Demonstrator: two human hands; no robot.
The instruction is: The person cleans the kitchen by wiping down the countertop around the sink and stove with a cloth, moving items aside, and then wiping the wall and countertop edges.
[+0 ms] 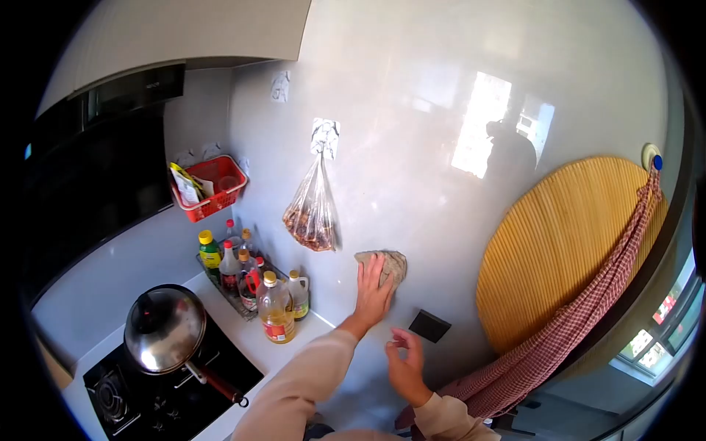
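My left hand [375, 290] presses a crumpled beige-brown cloth [396, 267] against the glossy grey wall [412, 191], fingers stretched over it. Lower and to the right, my right hand [407, 367] hovers in front of the wall. Its fingers are loosely curled and apart, and nothing shows in them. Just beyond it, a dark square wall plate [429, 326] sits on the wall. Up and left of the cloth, a clear plastic bag [312, 213] with dark reddish-brown dried pieces hangs from an adhesive hook [325, 138].
At left, a lidded pan [165, 331] stands on the black hob [213, 397], its handle pointing toward me. Oil jugs [276, 312] and several sauce bottles [229, 268] crowd the corner below a red basket [209, 187]. A round slatted board [559, 242] and a checked apron [566, 331] hang right.
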